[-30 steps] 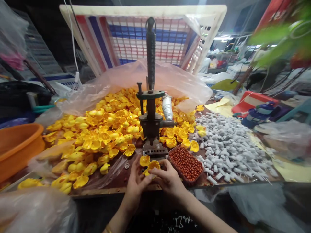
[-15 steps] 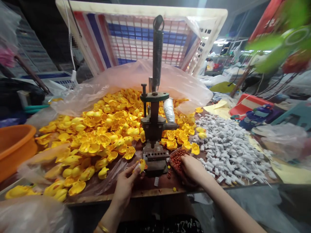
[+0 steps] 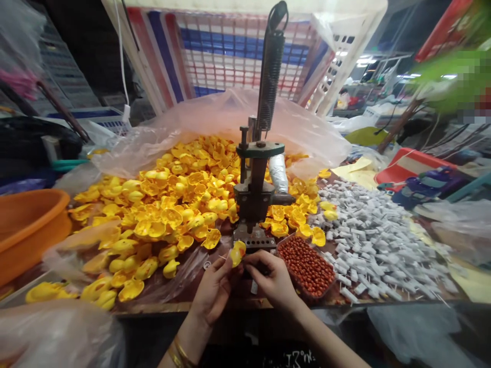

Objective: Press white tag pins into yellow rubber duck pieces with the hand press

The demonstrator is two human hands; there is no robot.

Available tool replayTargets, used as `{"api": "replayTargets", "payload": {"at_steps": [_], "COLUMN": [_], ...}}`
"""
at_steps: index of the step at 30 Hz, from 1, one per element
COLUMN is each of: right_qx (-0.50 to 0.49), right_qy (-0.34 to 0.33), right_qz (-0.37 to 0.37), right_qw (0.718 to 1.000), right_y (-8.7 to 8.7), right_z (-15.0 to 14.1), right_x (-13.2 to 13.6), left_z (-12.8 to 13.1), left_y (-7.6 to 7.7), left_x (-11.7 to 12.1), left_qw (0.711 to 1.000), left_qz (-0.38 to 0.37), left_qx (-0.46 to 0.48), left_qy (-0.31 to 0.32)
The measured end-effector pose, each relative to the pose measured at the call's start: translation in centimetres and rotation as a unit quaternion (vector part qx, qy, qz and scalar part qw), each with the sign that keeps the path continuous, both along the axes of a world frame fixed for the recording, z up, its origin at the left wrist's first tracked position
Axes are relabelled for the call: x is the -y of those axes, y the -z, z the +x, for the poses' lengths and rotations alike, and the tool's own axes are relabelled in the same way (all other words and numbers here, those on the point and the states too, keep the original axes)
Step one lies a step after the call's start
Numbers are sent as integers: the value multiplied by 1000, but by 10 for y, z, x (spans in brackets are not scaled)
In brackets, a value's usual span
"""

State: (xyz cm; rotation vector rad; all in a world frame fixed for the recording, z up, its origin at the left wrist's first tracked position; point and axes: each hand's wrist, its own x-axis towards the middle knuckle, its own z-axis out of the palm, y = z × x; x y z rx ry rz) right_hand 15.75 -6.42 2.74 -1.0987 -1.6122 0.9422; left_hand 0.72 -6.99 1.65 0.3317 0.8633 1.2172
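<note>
My left hand (image 3: pixel 215 291) grips a small yellow plastic duck piece (image 3: pixel 238 252) between thumb and fingers, just in front of the hand press (image 3: pixel 253 199). A thin pale stick pokes out beside it. My right hand (image 3: pixel 273 278) has its thumb and fingers pinched together close to the duck piece's right side. What it pinches, if anything, is hidden. Close by on the right stands a clear tray holding reddish-brown beads (image 3: pixel 309 267). Behind my left hand lies a heap of yellow duck shells (image 3: pixel 169 217), some open side up.
Grey-white blocks with thin metal pins (image 3: pixel 378 237) are piled on the right. An orange tub (image 3: pixel 34 225) stands at the left. Behind the shells are clear plastic sheeting (image 3: pixel 215 110) and a white crate (image 3: pixel 245 51). A blurred green fan (image 3: pixel 437 76) is at upper right.
My right hand has left the bead tray and come across to the duck piece. My left hand still holds that piece, now turned more upright. The camera view has shifted slightly.
</note>
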Motion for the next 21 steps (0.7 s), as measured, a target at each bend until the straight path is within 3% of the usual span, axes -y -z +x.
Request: {"api": "replayTargets", "payload": {"at_steps": [5, 10, 12, 17, 21], "right_qx": [-38, -190, -224, -187, -120], "right_qy": [7, -26, -29, -8, 5], "right_qz": [-29, -194, -229, -195, -169], "right_qw": [999, 962, 947, 963, 978], "right_y": [1, 1, 2, 2, 7], "right_z": [3, 2, 3, 5, 4], "right_x": [-1, -6, -7, -6, -15], "left_z": [0, 2, 2, -1, -8], "left_y": [0, -3, -3, -5, -7], "left_x": [1, -1, -1, 0, -9], "left_qw": [1000, 999, 998, 992, 975], "left_qz": [9, 30, 36, 52, 103], "left_qx": [2, -25, -37, -106, -177], "left_qy": [0, 13, 24, 33, 81]}}
